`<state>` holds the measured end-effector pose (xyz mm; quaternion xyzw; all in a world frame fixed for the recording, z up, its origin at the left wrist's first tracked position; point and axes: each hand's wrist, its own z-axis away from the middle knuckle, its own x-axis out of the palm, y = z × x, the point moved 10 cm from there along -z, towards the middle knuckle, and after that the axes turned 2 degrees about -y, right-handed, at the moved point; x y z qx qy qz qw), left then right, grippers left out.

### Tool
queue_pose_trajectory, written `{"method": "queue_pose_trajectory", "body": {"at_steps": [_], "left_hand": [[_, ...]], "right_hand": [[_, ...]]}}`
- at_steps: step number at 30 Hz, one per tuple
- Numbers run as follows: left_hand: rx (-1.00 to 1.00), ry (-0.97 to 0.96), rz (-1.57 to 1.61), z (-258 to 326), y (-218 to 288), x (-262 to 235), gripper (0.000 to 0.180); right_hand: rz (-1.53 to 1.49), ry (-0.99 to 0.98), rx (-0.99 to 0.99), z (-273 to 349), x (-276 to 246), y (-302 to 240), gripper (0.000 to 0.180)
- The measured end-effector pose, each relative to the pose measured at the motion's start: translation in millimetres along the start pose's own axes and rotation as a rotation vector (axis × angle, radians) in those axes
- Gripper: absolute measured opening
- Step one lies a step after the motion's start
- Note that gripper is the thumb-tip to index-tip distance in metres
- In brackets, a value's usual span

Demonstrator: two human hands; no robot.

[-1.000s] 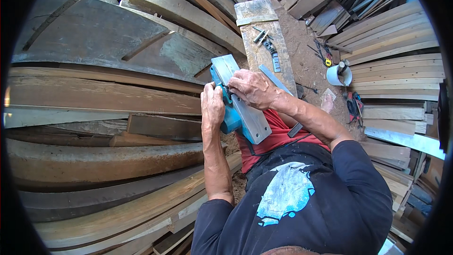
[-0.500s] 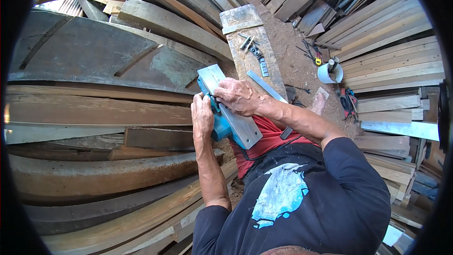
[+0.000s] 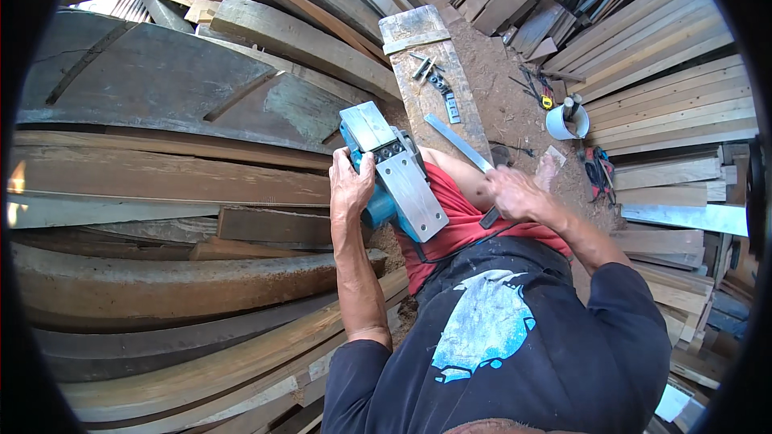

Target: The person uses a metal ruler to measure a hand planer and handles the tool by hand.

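A teal electric planer (image 3: 412, 197) lies tilted over my lap, its grey metal sole facing up. The dark cutter slot (image 3: 390, 150) shows between the sole's two plates. My left hand (image 3: 352, 185) grips the planer's left side, thumb at the sole's edge near the slot. My right hand (image 3: 519, 193) is away from the planer, over my right thigh, its fingers curled and pointing down. Whatever they hold is hidden. Beside these fingers is the end of a flat metal strip (image 3: 457, 141); contact cannot be made out. A dark flat bar (image 3: 490, 218) rests on my red shorts just below.
A worn wooden board (image 3: 402, 84) ahead carries small dark metal parts (image 3: 446, 96). To the right are a white bucket (image 3: 556, 124) with tools, a yellow tape measure (image 3: 547, 102) and a red-and-black tool (image 3: 599, 170). Stacked timber (image 3: 177, 177) fills the left; planks (image 3: 667, 104) line the right.
My right hand has left the planer's cutter slot and moved right, over my thigh, uncovering the slot. The left hand still holds the planer, which has shifted slightly.
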<state>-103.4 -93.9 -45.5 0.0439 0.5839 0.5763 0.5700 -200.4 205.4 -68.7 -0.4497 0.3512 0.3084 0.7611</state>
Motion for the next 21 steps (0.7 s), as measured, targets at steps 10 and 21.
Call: {"method": "queue_pose_trajectory", "body": {"at_steps": [10,21], "left_hand": [[0.038,0.006,-0.053,6.9,20.4,2.0,0.06],[0.248,0.125,0.469,4.1,2.9,-3.9,0.051]], "right_hand": [[-0.058,0.065,-0.026,31.9,49.3,-11.6,0.026],[-0.093,0.22,-0.133,37.9,35.9,-21.1,0.032]]}}
